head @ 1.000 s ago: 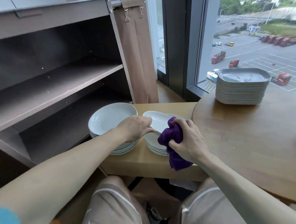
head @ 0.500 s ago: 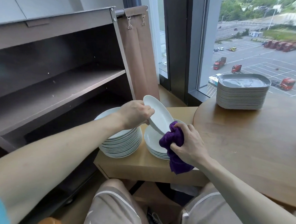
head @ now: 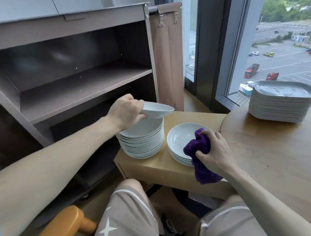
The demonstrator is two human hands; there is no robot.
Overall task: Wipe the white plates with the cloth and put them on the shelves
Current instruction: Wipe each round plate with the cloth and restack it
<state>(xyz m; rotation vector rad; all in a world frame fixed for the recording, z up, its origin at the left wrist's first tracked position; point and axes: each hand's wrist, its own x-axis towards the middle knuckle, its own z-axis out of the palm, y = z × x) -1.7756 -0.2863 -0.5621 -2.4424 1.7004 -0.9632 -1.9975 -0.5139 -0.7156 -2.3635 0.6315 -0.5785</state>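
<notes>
Plate (head: 158, 109) swung over taller stack (head: 143, 143), near shelf (head: 79, 88).

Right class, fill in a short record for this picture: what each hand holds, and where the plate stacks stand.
left hand: grips a white plate above the taller stack
right hand: grips the purple cloth over the shorter stack
both stacks: on the low wooden stand
grey plates: stacked on the round table
</notes>
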